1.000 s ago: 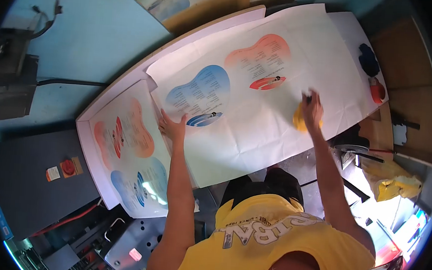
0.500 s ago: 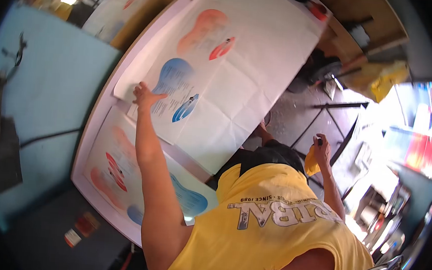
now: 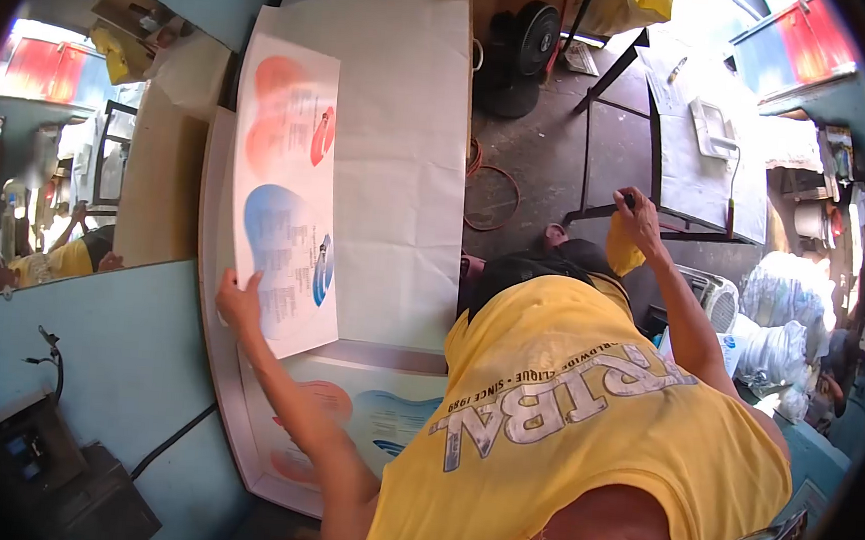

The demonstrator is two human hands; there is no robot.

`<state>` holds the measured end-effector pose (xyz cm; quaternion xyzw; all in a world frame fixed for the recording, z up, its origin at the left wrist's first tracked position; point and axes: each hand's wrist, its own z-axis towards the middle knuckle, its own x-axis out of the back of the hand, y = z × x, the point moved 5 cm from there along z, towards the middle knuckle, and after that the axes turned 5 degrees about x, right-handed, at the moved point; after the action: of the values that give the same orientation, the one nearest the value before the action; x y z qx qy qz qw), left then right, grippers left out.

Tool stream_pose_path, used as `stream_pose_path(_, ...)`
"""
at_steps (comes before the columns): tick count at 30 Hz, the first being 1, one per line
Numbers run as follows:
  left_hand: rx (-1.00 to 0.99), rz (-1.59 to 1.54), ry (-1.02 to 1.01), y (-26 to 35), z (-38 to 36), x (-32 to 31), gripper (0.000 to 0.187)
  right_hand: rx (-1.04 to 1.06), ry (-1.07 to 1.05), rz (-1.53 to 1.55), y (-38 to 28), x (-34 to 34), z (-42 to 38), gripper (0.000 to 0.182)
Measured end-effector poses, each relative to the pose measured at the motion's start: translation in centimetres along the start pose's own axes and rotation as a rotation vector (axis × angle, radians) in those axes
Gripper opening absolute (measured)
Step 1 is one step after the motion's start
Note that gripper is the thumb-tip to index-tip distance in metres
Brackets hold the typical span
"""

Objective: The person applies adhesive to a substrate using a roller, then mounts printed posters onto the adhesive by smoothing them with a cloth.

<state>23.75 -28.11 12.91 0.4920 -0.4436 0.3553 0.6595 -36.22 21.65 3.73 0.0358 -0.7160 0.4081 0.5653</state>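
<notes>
My left hand (image 3: 240, 299) pinches the lower left edge of a white printed sheet (image 3: 302, 201), thumb on its face. The sheet carries red and blue rounded shapes with small text and overlaps a large creased white paper (image 3: 400, 167) on the long table. Below it, a second printed sheet (image 3: 342, 419) lies partly hidden behind my left forearm. My right hand (image 3: 638, 224) is closed on a yellow cloth (image 3: 624, 251) hanging beside my hip, and a small dark object (image 3: 629, 198) shows at its fingers.
A black fan (image 3: 528, 56) stands on the floor past the table's right side, near an orange cable (image 3: 498, 189). A dark metal frame (image 3: 650, 165) and a paint roller (image 3: 727, 145) are at the right. A mirror (image 3: 69, 164) hangs on the blue wall at left.
My left hand has gone from spread fingers on the printed sheet to pinching its edge, and the sheet has shifted toward the table's left side. The view has turned; my right hand still holds the cloth.
</notes>
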Motion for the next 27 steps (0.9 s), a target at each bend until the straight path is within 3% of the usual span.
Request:
stream_pose_path(2,0.052,0.204,0.006,6.5,-3.5,1.7,0.029,-0.024,0.005,0.04,-0.4,0.0,0.6,0.036)
stream_pose_path(4,0.02,0.139,-0.047,12.6,-8.5,0.8,0.023,-0.004,0.018,0.058,-0.1,-0.3,0.7,0.037)
stream_pose_path(6,-0.051,0.207,-0.22,17.0,-12.9,-3.3,0.021,0.025,0.012,0.047,0.4,-0.8,0.7,0.037)
stream_pose_path(8,-0.191,0.162,-0.245,20.0,-17.1,-8.3,0.02,0.024,-0.038,0.072,0.1,-1.1,0.3,0.036)
stream_pose_path(10,-0.256,0.152,-0.255,21.3,-20.3,-13.5,0.023,0.034,-0.096,0.073,0.5,-1.5,0.5,0.036)
stream_pose_path(11,-0.219,0.097,-0.426,20.8,-21.6,-16.8,0.038,0.044,-0.1,0.067,0.5,-1.6,0.6,0.036)
stream_pose_path(14,-0.268,0.217,-0.35,22.7,-22.8,-17.4,0.063,0.069,-0.121,0.069,0.8,-2.0,1.1,0.032)
stream_pose_path(15,-0.252,0.108,-0.479,20.7,-23.4,-20.5,0.073,0.063,-0.142,0.084,0.7,-2.0,1.2,0.033)
stream_pose_path(21,-0.427,0.185,-0.459,19.1,-24.8,-22.2,0.07,0.084,-0.186,0.056,1.4,-2.3,1.4,0.036)
stream_pose_path(27,-0.43,0.165,-0.466,19.1,-25.4,-22.8,0.066,-0.006,-0.235,0.129,1.9,-3.2,1.0,0.033)
